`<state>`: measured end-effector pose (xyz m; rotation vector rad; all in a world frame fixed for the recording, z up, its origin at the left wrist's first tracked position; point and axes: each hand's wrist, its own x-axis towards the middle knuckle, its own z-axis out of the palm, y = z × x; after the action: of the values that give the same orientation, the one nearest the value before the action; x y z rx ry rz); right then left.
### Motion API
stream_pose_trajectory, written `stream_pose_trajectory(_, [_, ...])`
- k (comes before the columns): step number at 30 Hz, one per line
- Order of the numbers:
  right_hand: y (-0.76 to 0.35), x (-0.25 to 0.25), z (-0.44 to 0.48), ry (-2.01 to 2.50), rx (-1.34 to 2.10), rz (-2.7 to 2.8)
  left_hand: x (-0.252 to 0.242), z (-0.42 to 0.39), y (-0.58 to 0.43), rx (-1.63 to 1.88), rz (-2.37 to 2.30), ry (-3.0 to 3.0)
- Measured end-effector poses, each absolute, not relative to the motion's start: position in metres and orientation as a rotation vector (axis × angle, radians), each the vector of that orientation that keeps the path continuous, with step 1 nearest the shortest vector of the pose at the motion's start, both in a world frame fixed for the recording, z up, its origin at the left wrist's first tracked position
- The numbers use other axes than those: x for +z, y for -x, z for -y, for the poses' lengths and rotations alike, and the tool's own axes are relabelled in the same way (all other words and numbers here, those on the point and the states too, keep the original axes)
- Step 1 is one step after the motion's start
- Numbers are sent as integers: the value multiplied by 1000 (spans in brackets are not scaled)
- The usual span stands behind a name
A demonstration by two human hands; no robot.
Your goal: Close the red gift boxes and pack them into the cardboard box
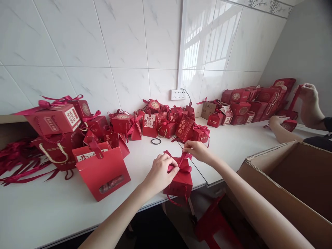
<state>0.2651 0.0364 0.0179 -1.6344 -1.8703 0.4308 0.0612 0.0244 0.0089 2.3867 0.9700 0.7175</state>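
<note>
A small red gift box (181, 184) with a twisted cord handle sits at the table's front edge. On its top lies a dark pink satin ribbon (185, 169) gathered into loops. My left hand (161, 170) rests at the box's left side, thumb and fingers pinching a ribbon loop. Above the right part of the box, my right hand (197, 150) pinches another piece of the same ribbon. Both hands are closed on it, and the fingers partly hide the knot. Left of my arm stands a larger red box (103, 174) with a small clear window.
Many red boxes (123, 124) line the wall, with more stacked at right (240, 103). Loose ribbons (18, 160) lie far left. A black ring (156, 141) is on the white table (44, 211). A cardboard carton (259, 173) and red stool (218, 221) stand at right. Another person's hand (307, 95) lifts ribbon.
</note>
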Motion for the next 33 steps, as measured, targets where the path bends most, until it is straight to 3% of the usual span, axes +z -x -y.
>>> stream_pose_trajectory(7, [-254, 20, 3, 1769, 231, 1625, 7, -25, -55, 1015, -1051, -2206])
stream_pose_trajectory(14, [-231, 12, 51, 1867, 576, 1657, 6, -29, -40, 623, -1179, -1974])
stream_pose_trajectory(19, [-224, 2, 42, 1759, 670, 1523, -6, -34, -42, 743, -993, -1810])
stream_pose_trajectory(33, [-232, -31, 31, 1008, 1342, 927, -18, -36, -38, 726, -738, -1623])
